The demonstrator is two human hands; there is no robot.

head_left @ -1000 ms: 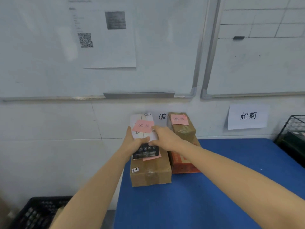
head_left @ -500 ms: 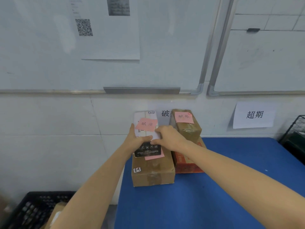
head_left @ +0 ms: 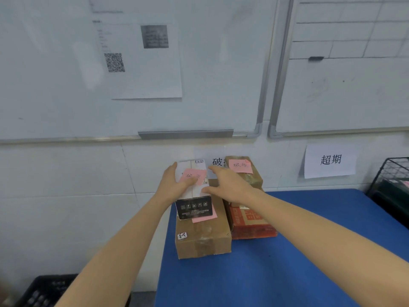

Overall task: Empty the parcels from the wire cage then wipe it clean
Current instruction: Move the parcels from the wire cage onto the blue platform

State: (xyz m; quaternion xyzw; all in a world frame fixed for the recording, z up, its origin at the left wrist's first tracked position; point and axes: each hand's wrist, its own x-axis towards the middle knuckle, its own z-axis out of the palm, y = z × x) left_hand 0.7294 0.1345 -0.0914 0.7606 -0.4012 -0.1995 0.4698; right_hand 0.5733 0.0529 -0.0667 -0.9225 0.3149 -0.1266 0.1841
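Now the left hand's [head_left: 173,187] thumb pins a pink note [head_left: 193,175] marked 破, its fingers clasping the white box [head_left: 193,193]. The right hand's [head_left: 228,185] fingers lie straight along the edge. The white box sits atop a brown cardboard box [head_left: 203,238]; right of that, a wall sign [head_left: 330,160] reads 超期.

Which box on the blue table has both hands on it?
The white box with the black end panel, on the brown taped carton. The left hand and right hand touch its sides; the neighbouring stack is untouched.
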